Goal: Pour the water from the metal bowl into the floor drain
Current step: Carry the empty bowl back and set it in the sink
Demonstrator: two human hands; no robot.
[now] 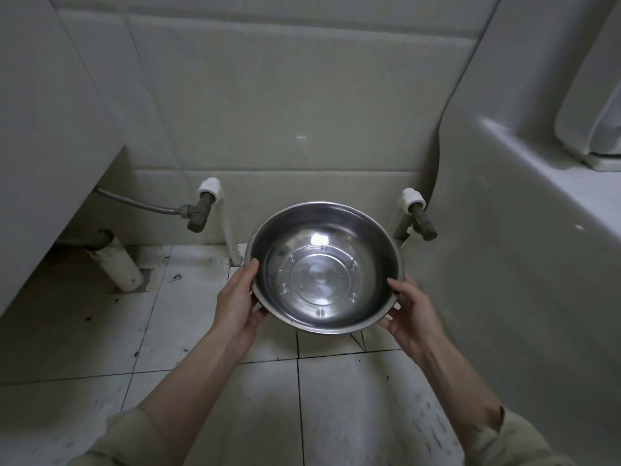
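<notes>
A shiny metal bowl [324, 267] is held above the white tiled floor, roughly level, with a shallow layer of clear water in its bottom. My left hand [237, 299] grips its left rim, thumb on the edge and fingers underneath. My right hand [408, 309] holds the right rim the same way. The floor drain is not visible; the bowl covers the tiles beneath it.
A tiled wall [285, 112] stands behind. Two angle valves [201, 211] [421, 220] stick out of it, the left one with a braided hose. A white drain pipe [116, 264] rises at the left under a cabinet. A toilet [524, 230] fills the right side.
</notes>
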